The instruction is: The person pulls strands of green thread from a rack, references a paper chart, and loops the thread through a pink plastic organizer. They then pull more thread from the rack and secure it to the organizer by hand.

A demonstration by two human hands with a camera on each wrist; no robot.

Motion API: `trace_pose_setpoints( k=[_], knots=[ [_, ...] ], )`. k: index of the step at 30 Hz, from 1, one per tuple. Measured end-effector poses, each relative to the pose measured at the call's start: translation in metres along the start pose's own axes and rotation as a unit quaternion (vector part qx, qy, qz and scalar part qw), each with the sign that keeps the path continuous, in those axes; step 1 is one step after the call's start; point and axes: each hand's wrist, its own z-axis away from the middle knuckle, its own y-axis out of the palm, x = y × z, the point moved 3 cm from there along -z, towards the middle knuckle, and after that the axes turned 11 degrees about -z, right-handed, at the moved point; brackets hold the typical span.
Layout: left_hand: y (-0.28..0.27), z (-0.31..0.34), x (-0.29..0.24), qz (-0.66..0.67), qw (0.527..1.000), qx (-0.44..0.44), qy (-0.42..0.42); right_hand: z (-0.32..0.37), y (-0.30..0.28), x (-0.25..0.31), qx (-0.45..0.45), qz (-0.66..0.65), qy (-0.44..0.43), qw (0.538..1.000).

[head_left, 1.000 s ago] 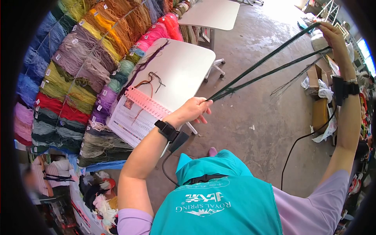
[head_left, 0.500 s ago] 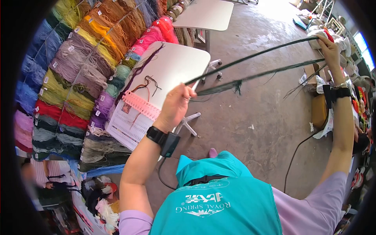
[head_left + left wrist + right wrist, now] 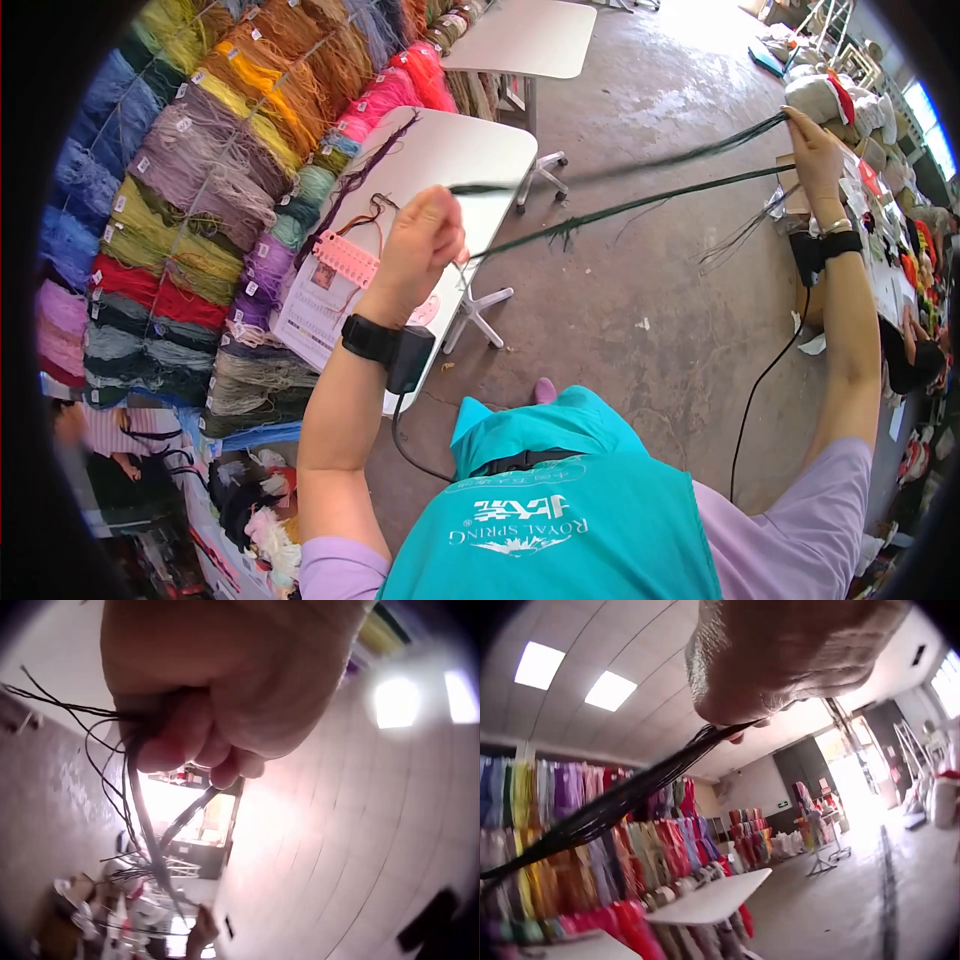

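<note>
A skein of dark green yarn (image 3: 630, 205) stretches between both hands above the floor, in two separate strands. My left hand (image 3: 422, 245) grips one end, its fingers curled in the left wrist view, where loose thread ends (image 3: 105, 769) stick out beside them. At the far end, my right hand (image 3: 818, 160) holds the loop up, higher than the left. The right wrist view shows the yarn (image 3: 615, 806) running taut from under that hand. Thin loose ends (image 3: 745, 230) dangle below the right hand. The upper strand is blurred near its middle.
Left of me stands a white table (image 3: 470, 150) bearing purple yarn (image 3: 365, 170), a pink punched strip (image 3: 345, 258) and a printed chart (image 3: 310, 315). Racks of coloured yarn (image 3: 190, 150) line the left side. A cable (image 3: 765, 380) hangs from the right wrist. Another person (image 3: 125, 430) is at lower left.
My left hand has moved up and to the left, turning upright. The right hand has shifted left and lower. The yarn's two strands have spread farther apart near the left hand.
</note>
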Motion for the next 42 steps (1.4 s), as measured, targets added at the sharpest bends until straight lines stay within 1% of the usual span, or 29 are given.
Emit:
trace_pose_setpoints(
  k=[1,4,5,8,9,10,11,12,13,15,16,17,19,20,21,22,23,26,29,32,33,35,37,39,40,41,42],
  knots=[
    [-0.003,-0.001,0.001,0.059,0.998,-0.009,0.028,-0.001,0.001,-0.009,-0.018,-0.049,0.072,0.996],
    [0.000,0.002,0.009,0.088,0.994,-0.057,-0.005,-0.013,0.005,-0.020,-0.060,-0.241,0.112,0.962],
    [-0.008,0.003,0.017,0.052,0.998,-0.016,-0.024,-0.017,0.002,0.009,-0.110,-0.329,0.169,0.923],
    [-0.023,0.003,0.048,-0.049,0.993,0.012,-0.109,-0.046,-0.009,0.034,-0.062,-0.371,0.226,0.898],
    [-0.044,-0.001,0.069,-0.095,0.982,0.076,-0.147,-0.053,-0.014,0.058,-0.025,-0.379,0.177,0.908],
    [-0.042,-0.002,0.070,-0.220,0.963,0.070,-0.139,-0.059,-0.020,0.089,0.011,-0.385,0.127,0.914],
    [-0.037,-0.002,0.071,-0.341,0.929,0.063,-0.129,-0.061,-0.023,0.120,0.051,-0.374,0.108,0.920],
    [-0.032,-0.002,0.072,-0.456,0.881,0.054,-0.116,-0.066,-0.019,0.134,0.098,-0.337,0.087,0.932],
    [-0.025,-0.009,0.061,-0.534,0.837,0.075,-0.090,-0.063,-0.014,0.163,0.132,-0.326,0.041,0.935],
    [0.007,-0.022,0.030,-0.466,0.884,0.010,0.027,-0.055,0.006,0.208,0.261,-0.349,-0.014,0.900],
    [0.028,-0.026,0.012,-0.400,0.913,0.016,0.071,-0.044,0.024,0.225,0.272,-0.362,-0.068,0.889],
    [0.048,-0.030,-0.005,-0.332,0.936,0.023,0.116,-0.031,0.017,0.259,0.319,-0.327,-0.028,0.889],
    [0.091,-0.034,-0.031,-0.284,0.940,0.041,0.184,-0.015,0.030,0.284,0.343,-0.318,-0.051,0.882],
    [0.100,-0.034,-0.039,-0.259,0.940,0.051,0.217,-0.011,0.033,0.291,0.353,-0.322,-0.069,0.875],
    [0.101,-0.035,-0.038,-0.241,0.953,0.115,0.144,-0.011,0.035,0.288,0.336,-0.338,-0.053,0.877],
    [0.102,-0.036,-0.036,-0.221,0.956,0.179,0.068,-0.011,0.039,0.281,0.319,-0.353,-0.036,0.879],
    [0.102,-0.034,-0.033,-0.198,0.950,0.243,-0.008,-0.012,0.041,0.271,0.300,-0.367,-0.018,0.880],
    [0.084,-0.023,-0.030,-0.318,0.935,0.154,-0.026,-0.012,0.048,0.212,0.266,-0.338,0.036,0.902],
    [0.061,-0.018,-0.017,-0.309,0.941,0.136,-0.032,0.009,0.048,0.178,0.250,-0.327,0.148,0.899],
    [0.051,-0.013,-0.007,-0.303,0.946,0.108,-0.041,0.042,0.078,0.139,0.231,-0.363,0.166,0.887],
    [0.051,-0.012,-0.012,-0.247,0.962,0.104,-0.056,0.056,0.086,0.142,0.244,-0.375,0.157,0.880],
    [0.054,-0.010,-0.027,-0.131,0.983,0.092,-0.085,0.093,0.119,0.142,0.308,-0.451,0.139,0.826],
    [0.061,-0.012,-0.044,-0.048,0.994,0.082,-0.049,0.123,0.135,0.167,0.424,-0.429,0.184,0.776],
    [0.066,-0.012,-0.066,0.014,0.998,0.069,-0.002,0.166,0.174,0.181,0.460,-0.474,0.226,0.716],
    [0.068,-0.011,-0.080,0.033,0.997,0.060,0.026,0.180,0.183,0.199,0.453,-0.499,0.226,0.704],
    [0.069,-0.009,-0.093,0.050,0.996,0.051,0.053,0.206,0.208,0.203,0.438,-0.551,0.202,0.681],
    [0.068,-0.008,-0.108,0.072,0.992,0.050,0.085,0.219,0.216,0.213,0.476,-0.546,0.216,0.655]
  ],
)
